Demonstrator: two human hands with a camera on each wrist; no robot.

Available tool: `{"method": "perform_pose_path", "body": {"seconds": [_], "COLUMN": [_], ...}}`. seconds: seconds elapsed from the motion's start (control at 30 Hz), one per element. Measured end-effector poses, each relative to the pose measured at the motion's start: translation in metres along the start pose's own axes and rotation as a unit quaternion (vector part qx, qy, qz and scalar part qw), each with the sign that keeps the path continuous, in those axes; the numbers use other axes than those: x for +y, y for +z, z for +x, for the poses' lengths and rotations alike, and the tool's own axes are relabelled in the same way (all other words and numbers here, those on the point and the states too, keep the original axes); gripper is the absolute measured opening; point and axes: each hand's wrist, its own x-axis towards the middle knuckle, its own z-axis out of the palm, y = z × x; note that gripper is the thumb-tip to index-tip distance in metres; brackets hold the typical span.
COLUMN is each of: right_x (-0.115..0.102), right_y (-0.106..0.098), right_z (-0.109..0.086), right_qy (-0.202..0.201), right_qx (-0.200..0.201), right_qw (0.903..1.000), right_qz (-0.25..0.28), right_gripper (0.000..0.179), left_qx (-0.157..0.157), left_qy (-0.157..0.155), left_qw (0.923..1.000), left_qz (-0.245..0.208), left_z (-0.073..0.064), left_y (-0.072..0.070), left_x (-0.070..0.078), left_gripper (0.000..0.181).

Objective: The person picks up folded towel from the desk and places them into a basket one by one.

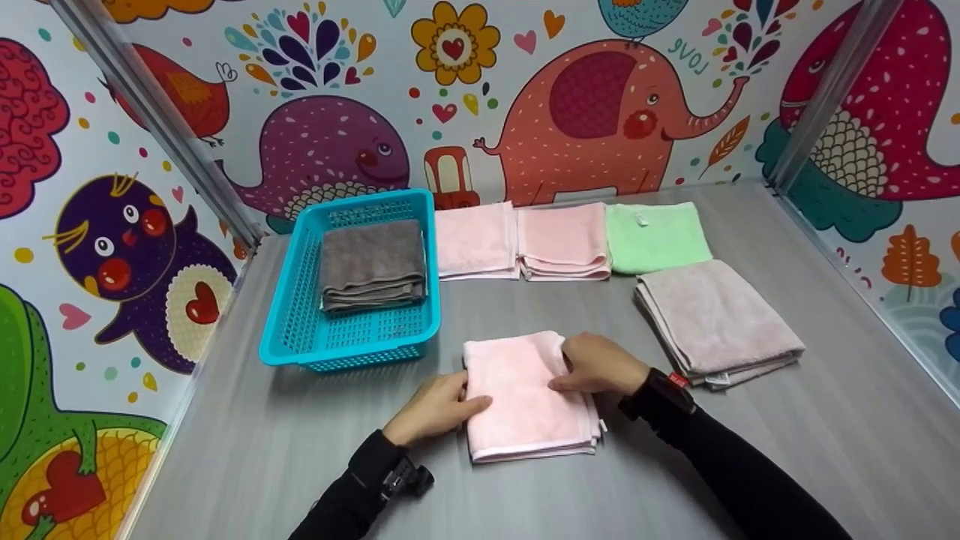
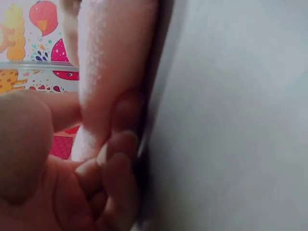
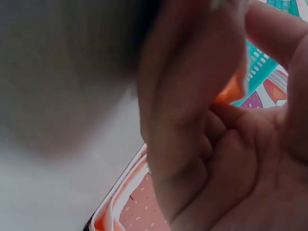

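Observation:
A folded light pink towel [image 1: 521, 401] lies on the table between the two hands. My left hand [image 1: 435, 409] pinches its left edge, thumb on top; in the left wrist view the curled fingers [image 2: 118, 178] reach beneath the pink fold [image 2: 113, 57]. Opposite it, my right hand [image 1: 604, 364] grips the upper right edge, its thumb lying on the towel's face. From the right wrist the curled fingers [image 3: 178, 120] hide most of the cloth. A small white tag shows at the towel's lower right side.
At the left, a turquoise basket [image 1: 289, 322] holds folded dark grey-brown towels [image 1: 373, 255]. Along the back wall lie two pink folded towels [image 1: 476, 240], [image 1: 562, 236] and a green one [image 1: 656, 236]. A greyish-pink folded stack [image 1: 720, 319] lies right of my right hand.

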Motion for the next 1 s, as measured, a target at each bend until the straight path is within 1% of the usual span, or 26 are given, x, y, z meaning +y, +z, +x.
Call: {"method": "perform_pose_path", "body": {"seconds": [0.23, 0.47, 0.63, 0.77, 1.0], "right_x": [0.0001, 0.0028, 0.004, 0.0041, 0.0048], "right_y": [0.0015, 0.003, 0.0039, 0.0035, 0.002], "right_z": [0.0005, -0.0002, -0.0015, -0.002, -0.0009], "right_qy": [-0.024, -0.027, -0.038, -0.048, -0.052], "right_qx": [0.0, -0.012, -0.016, -0.013, -0.008], "right_qw": [0.9997, 0.9994, 0.999, 0.9986, 0.9985], "right_qz": [0.011, 0.015, 0.015, 0.015, 0.017], "right_gripper": [0.045, 0.044, 0.043, 0.043, 0.045], "left_qx": [0.003, 0.006, 0.004, 0.004, 0.004], "left_qy": [0.005, 0.011, 0.008, 0.007, 0.005], "left_qw": [0.9999, 0.9999, 0.9999, 1.0, 1.0], "left_qz": [-0.011, -0.009, -0.006, -0.004, -0.006], "left_z": [-0.0006, -0.0007, -0.0012, -0.0019, -0.0007], "left_y": [0.0008, 0.0024, 0.0031, 0.003, 0.0022], "left_x": [-0.0032, -0.0036, -0.002, -0.0012, -0.0008], "left_gripper": [0.03, 0.033, 0.03, 0.028, 0.029]}}
